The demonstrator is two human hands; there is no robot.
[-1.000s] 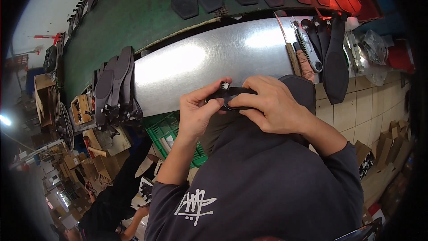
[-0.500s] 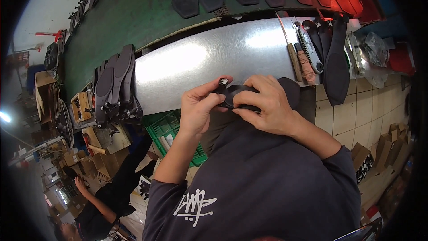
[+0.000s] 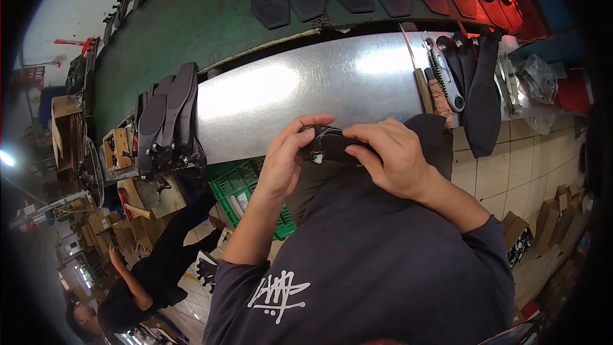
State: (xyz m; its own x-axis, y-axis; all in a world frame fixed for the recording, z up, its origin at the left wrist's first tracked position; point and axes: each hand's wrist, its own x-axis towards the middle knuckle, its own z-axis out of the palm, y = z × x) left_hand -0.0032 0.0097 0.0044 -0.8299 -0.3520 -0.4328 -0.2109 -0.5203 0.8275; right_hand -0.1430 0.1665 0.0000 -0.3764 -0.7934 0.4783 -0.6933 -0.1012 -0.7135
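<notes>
Straight beyond the metal plate (image 3: 306,99) there lie eight dark soles (image 3: 353,0) in row; before it are two hands (image 3: 397,161), one held dark piece (image 3: 337,145), one green crate (image 3: 225,186).

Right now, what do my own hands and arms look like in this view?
Your left hand and right hand are bare, with no gloves; I can make out no rings or watch. The forearms are uncovered. The short, loose sleeves are dark, nearly black, part of a dark shirt with a white script-like print on its front.
</notes>
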